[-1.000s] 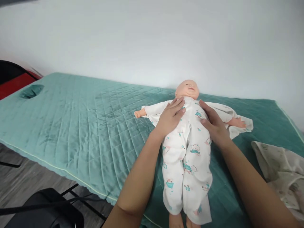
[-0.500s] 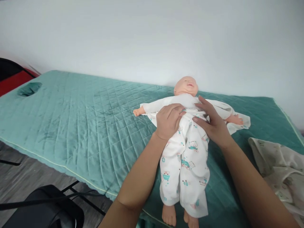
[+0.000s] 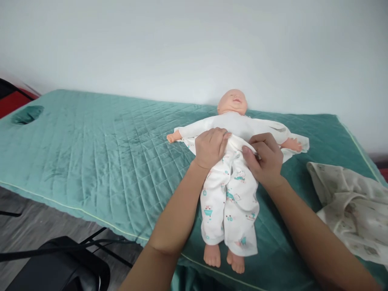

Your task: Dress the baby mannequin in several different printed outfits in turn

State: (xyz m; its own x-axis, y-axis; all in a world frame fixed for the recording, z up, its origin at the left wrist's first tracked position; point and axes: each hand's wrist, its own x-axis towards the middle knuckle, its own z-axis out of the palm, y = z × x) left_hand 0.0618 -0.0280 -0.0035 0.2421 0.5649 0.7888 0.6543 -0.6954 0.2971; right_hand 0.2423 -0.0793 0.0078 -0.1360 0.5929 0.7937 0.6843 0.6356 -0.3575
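Two hands (image 3: pixel 210 147) gripping one waistband (image 3: pixel 238 144); one doll (image 3: pixel 232 104); two feet (image 3: pixel 212 256)

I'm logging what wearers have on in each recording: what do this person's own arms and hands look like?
The left hand and right hand show no gloves, rings or markings. The left forearm and right forearm are bare as far as visible, without watch, bracelet or cable; any sleeves lie out of view.
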